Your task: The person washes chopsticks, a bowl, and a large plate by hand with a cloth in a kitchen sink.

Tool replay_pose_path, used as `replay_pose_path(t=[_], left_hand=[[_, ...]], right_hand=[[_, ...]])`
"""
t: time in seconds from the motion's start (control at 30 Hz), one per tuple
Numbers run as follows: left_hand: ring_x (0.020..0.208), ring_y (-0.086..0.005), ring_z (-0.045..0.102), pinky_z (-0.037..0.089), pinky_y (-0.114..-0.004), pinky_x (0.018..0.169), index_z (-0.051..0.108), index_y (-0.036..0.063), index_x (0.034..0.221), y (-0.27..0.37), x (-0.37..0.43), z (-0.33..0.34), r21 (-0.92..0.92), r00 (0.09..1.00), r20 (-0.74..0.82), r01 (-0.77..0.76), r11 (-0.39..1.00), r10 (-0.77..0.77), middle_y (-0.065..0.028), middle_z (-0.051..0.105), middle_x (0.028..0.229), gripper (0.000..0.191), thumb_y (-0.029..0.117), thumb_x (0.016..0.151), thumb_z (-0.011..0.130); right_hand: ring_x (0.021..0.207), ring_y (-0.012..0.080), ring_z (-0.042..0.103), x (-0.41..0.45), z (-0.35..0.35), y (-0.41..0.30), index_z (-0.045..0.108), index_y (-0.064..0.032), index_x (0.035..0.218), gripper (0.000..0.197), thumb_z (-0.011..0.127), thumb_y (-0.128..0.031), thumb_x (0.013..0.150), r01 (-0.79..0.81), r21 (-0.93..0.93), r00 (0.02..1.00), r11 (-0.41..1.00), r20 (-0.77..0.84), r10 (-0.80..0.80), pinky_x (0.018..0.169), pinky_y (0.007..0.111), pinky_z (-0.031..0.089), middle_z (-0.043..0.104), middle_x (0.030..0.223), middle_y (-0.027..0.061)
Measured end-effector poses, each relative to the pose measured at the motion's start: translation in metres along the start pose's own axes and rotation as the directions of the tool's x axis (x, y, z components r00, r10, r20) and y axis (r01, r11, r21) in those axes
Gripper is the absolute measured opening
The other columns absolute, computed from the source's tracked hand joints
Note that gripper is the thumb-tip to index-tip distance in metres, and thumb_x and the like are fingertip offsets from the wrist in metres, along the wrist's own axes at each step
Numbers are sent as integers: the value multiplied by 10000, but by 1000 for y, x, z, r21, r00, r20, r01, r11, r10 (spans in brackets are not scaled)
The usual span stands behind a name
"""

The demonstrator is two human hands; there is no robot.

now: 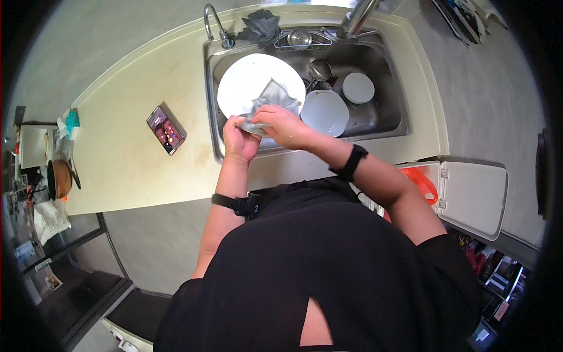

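Note:
A large white round plate [246, 79] is over the left part of the steel sink. My left hand [243, 138] grips its near edge, with part of a grey cloth [277, 94] at the fingers. My right hand [283, 125] holds that cloth against the near part of the plate; the rest of the cloth lies spread on the plate's face. To the right in the sink are a white plate [325, 113], a smaller white bowl or dish [358, 88] and a metal ladle or strainer [319, 69].
A phone [166, 130] lies on the counter [110, 154] to the left. Behind the sink are a thin curved tap [226, 40], a dark grey cloth [260, 27], a wire rack [323, 42] and a larger faucet [356, 20]. An open-lidded white bin [473, 198] is at the right.

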State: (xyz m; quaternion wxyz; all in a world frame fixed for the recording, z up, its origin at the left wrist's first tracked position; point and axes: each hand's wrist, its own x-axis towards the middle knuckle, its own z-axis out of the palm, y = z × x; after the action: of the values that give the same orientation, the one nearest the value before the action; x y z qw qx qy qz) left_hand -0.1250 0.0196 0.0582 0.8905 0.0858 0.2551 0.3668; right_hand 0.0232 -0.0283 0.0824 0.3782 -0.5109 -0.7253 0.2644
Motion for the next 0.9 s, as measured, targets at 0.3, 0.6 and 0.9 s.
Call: replay_pose_path(t=[0.3,0.6,0.9], left_hand=[[1004,-323,537,450,-445,862,442,-79,1112,-13,3,3,184,989,-135,-38,982,64,-176,531,1102,438,39,690,429],[927,-318,556,505,-494,757,403,6,1182,-26,7,11,304,996,-92,28,952,1,-136,514,1066,542,-73,647,429],[922,-310,553,499,-462,727,419,-30,1151,-42,21,12,343,970,-192,-77,936,150,-147,520,1065,508,-66,645,417]], right_hand=[[957,298,532,10,-47,65,607,-68,894,226,567,30,694,-19,-347,997,938,58,42,839,356,438,574,949,103],[990,300,520,42,-5,49,605,-77,918,219,581,8,717,15,-89,998,996,-58,-20,866,369,419,562,1003,102],[940,338,518,-1,-43,123,611,-68,935,280,516,38,695,-225,-297,970,928,16,241,824,394,433,547,956,143]])
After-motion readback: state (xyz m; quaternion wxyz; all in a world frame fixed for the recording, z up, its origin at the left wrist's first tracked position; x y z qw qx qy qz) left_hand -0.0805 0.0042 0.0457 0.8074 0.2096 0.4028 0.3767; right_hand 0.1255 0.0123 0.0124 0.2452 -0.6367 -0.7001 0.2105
